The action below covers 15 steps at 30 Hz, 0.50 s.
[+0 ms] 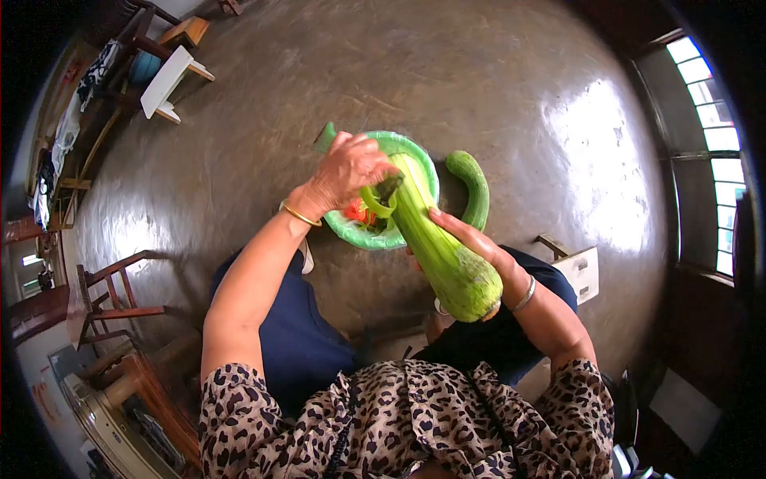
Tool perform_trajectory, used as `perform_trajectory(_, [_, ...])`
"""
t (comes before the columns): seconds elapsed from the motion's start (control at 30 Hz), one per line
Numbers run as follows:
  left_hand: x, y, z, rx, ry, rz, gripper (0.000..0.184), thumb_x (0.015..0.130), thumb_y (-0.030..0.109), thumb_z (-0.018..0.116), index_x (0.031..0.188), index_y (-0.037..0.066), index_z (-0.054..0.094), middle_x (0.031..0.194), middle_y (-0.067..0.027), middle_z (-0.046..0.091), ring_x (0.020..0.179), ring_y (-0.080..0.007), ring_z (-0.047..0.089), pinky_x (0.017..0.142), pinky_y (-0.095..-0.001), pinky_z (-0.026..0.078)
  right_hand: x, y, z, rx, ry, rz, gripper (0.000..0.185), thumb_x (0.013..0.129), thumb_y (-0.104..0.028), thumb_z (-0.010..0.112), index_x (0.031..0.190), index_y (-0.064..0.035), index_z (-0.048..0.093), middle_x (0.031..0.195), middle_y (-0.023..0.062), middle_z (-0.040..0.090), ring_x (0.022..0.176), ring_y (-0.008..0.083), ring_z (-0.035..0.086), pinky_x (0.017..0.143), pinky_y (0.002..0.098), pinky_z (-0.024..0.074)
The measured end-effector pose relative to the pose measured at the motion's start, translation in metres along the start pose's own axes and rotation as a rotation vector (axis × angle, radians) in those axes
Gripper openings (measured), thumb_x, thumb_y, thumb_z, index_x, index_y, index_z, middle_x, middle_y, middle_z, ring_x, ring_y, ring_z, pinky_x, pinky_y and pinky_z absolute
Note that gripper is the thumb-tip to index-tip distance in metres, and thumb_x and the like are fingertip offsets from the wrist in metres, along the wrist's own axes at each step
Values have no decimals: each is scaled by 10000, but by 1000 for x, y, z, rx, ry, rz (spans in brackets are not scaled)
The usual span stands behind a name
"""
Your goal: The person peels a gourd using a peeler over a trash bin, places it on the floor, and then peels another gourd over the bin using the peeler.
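Observation:
A long, thick green gourd (435,247) slants over the basin, its pale, stripped upper side facing me and its rough rounded end towards my lap. My right hand (471,238) grips it from the right, thumb along the top and most fingers hidden beneath. At its far end, my left hand (351,166) is closed around what looks like a peeler, with a green end (325,137) sticking out past the knuckles and a dark part (389,187) against the gourd. A curl of green peel (377,203) hangs there. Below is a round basin (363,238) with a green plastic lining, holding red scraps.
Another curved green gourd (472,188) lies on the floor right of the basin. A small white stool (576,274) stands by my right knee. Wooden chairs (116,295) and a white-topped stool (167,80) are along the left. Windows (718,160) line the right wall.

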<state>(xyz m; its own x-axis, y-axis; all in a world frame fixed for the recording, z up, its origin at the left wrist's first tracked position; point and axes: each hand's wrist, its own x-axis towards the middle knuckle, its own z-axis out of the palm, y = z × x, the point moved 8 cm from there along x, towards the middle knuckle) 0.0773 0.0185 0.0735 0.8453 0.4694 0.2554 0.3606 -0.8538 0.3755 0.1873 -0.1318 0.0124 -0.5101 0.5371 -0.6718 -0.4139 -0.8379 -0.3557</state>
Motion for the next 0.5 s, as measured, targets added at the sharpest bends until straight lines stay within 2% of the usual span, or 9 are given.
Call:
perform_trajectory(0.13, [-5, -12, 11, -54, -21, -69, 324, 955, 373, 477, 880, 124, 671, 796, -34, 553, 851, -232, 521, 816, -376, 360, -23, 2, 5, 34, 43, -8, 472, 965, -454, 507, 1212, -55, 560, 979, 114, 664, 766, 184, 669, 673, 303, 568])
perform_trajectory(0.27, [-6, -18, 18, 19, 23, -24, 300, 959, 344, 478, 924, 139, 694, 796, -21, 563, 859, -217, 520, 794, -367, 347, -37, 5, -4, 30, 106, 28, 481, 961, -451, 516, 1248, -65, 532, 950, 110, 656, 754, 181, 667, 662, 301, 564])
perform_trajectory(0.33, [-18, -29, 26, 98, -39, -21, 287, 952, 336, 487, 930, 142, 698, 797, -23, 568, 862, -216, 523, 788, -366, 345, -49, -2, 8, -138, 16, -76, 511, 955, -456, 522, 1290, -72, 484, 943, 106, 644, 752, 181, 665, 658, 298, 560])
perform_trajectory(0.4, [-22, -36, 38, 181, -97, -22, 275, 946, 328, 496, 936, 145, 701, 798, -24, 574, 865, -215, 525, 783, -364, 342, -53, -6, 22, -98, -56, -175, 546, 946, -473, 526, 1312, -78, 438, 976, 118, 630, 755, 200, 668, 651, 311, 558])
perform_trajectory(0.47, [-25, -50, 42, 107, -13, -205, 253, 929, 329, 525, 937, 153, 707, 803, -25, 588, 864, -215, 529, 767, -375, 331, -53, -11, 21, -135, -69, -212, 566, 938, -490, 528, 1289, -49, 468, 983, 135, 626, 763, 214, 669, 658, 315, 559])
perform_trajectory(0.5, [-24, -58, 51, 146, -70, -268, 247, 913, 385, 545, 928, 201, 708, 809, -23, 604, 871, -222, 541, 790, -409, 317, -49, -6, 10, -66, -44, -145, 562, 937, -495, 528, 1254, -32, 502, 978, 136, 633, 765, 212, 670, 659, 311, 559])
